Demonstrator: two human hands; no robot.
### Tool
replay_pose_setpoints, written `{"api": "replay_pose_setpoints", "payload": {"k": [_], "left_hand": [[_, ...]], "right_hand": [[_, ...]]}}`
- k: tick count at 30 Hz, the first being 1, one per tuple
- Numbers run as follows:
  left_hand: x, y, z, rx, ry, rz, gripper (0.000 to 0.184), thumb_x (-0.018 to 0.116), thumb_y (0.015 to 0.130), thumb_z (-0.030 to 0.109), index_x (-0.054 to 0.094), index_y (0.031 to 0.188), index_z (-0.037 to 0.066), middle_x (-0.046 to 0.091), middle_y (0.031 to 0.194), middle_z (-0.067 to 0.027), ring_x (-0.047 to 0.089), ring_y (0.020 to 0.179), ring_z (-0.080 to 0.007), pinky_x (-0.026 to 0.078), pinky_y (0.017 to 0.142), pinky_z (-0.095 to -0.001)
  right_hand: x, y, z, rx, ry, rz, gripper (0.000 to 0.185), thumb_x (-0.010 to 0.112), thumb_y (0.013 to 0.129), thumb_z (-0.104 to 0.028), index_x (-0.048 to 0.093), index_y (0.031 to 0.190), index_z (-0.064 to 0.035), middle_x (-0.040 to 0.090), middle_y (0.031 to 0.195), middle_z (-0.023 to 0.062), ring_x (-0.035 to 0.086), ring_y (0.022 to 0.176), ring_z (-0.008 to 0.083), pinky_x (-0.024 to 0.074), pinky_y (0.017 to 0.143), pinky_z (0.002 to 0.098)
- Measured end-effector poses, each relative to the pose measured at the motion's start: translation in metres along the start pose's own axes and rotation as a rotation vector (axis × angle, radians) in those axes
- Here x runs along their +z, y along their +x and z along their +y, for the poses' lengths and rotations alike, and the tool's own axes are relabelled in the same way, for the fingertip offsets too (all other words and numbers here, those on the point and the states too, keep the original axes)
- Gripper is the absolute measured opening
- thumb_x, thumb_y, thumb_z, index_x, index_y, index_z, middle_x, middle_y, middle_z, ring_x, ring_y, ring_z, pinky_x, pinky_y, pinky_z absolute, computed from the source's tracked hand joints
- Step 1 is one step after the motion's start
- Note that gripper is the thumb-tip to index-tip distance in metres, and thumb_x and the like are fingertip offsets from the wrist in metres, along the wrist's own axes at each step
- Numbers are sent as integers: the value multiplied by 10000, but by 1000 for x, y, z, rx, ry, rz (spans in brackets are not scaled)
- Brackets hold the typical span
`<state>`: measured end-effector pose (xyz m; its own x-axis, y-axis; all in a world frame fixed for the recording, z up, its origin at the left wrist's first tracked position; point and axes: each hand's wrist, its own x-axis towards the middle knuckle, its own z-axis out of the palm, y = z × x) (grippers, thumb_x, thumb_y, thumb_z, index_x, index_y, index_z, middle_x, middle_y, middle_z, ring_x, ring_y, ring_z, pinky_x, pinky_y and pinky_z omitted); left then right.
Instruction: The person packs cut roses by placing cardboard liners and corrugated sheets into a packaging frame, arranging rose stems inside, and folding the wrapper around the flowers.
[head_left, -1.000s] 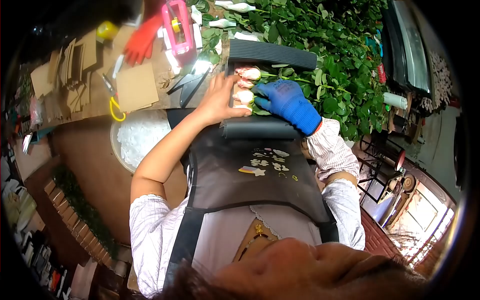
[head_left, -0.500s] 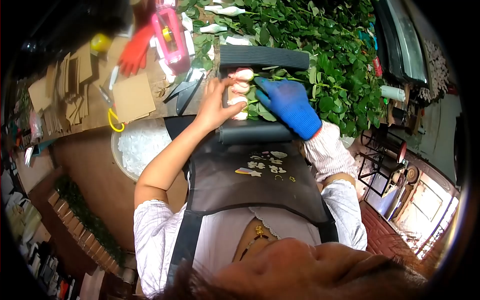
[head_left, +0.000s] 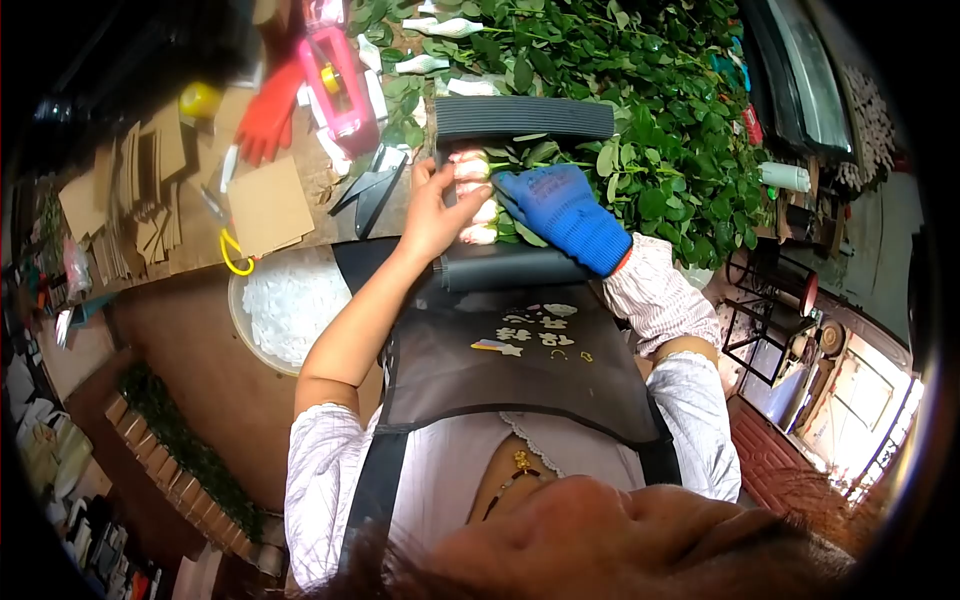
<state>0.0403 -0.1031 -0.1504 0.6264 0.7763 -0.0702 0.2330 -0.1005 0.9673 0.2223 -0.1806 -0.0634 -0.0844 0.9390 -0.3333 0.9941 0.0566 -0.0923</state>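
Pale pink roses [head_left: 478,211] lie in a row between two dark ribbed strips, heads to the left and leafy stems to the right. My bare left hand [head_left: 438,208] is at the left side of the heads, its thumb spread from the fingers and resting across the blooms. On the right side, my right hand [head_left: 552,203] wears a blue knitted glove. Its fingers are bent together at the rose necks, and the glove hides what lies under them. The far dark ribbed strip [head_left: 525,118] and the near dark strip [head_left: 512,269] flank the row.
Leafy rose stems [head_left: 640,110] heap over the table's far right. Left of my hands lie dark scissors [head_left: 372,193], a pink tape dispenser [head_left: 340,90], a red glove [head_left: 270,113] and cardboard sheets [head_left: 270,205]. A round tub [head_left: 290,310] of white pieces stands below the table edge.
My right hand has shifted slightly left, and its gloved fingers have bent closer to the rose heads. My left hand has turned a little, its fingers curling more beside the blooms.
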Motion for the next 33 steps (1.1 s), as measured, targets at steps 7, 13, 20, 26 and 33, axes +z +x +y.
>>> {"api": "replay_pose_setpoints", "payload": {"k": [7, 13, 20, 26, 33], "left_hand": [[1, -2, -10, 36, 93, 5, 406, 814, 806, 289, 670, 1104, 54, 504, 1211, -205, 456, 1244, -359, 368, 1081, -408], [7, -2, 8, 120, -105, 183, 570, 826, 794, 209, 544, 1253, 21, 540, 1136, -130, 512, 1102, -256, 390, 1021, -355], [13, 19, 1, 32, -115, 140, 343, 812, 843, 170, 650, 1091, -4, 517, 1096, -54, 579, 949, -158, 489, 859, -295], [7, 15, -3, -10, -106, 108, 264, 812, 846, 117, 647, 992, -28, 463, 1131, -56, 592, 868, -103, 559, 568, -227], [6, 15, -8, 4, -48, 122, 271, 828, 836, 134, 653, 961, -32, 462, 1127, -60, 588, 885, -108, 549, 564, -219]], "right_hand": [[-4, 11, 18, 151, 144, 95, 364, 571, 933, -453, 648, 1202, -219, 734, 882, 110, 708, 792, 325, 549, 683, 474], [-21, 22, 23, 155, 196, -127, 335, 550, 940, -432, 660, 1183, -230, 733, 977, 121, 703, 891, 333, 541, 780, 495], [-2, 12, 18, 118, 160, -21, 303, 550, 944, -412, 675, 1133, -210, 730, 919, 109, 707, 864, 337, 550, 765, 493], [-17, -7, 14, -37, 600, 429, 260, 641, 915, -289, 705, 1120, -144, 700, 982, 84, 682, 910, 314, 550, 808, 448], [32, 15, 20, -125, 493, 454, 366, 637, 881, -131, 643, 1248, -134, 677, 1085, 103, 652, 1017, 316, 532, 871, 431]]}}
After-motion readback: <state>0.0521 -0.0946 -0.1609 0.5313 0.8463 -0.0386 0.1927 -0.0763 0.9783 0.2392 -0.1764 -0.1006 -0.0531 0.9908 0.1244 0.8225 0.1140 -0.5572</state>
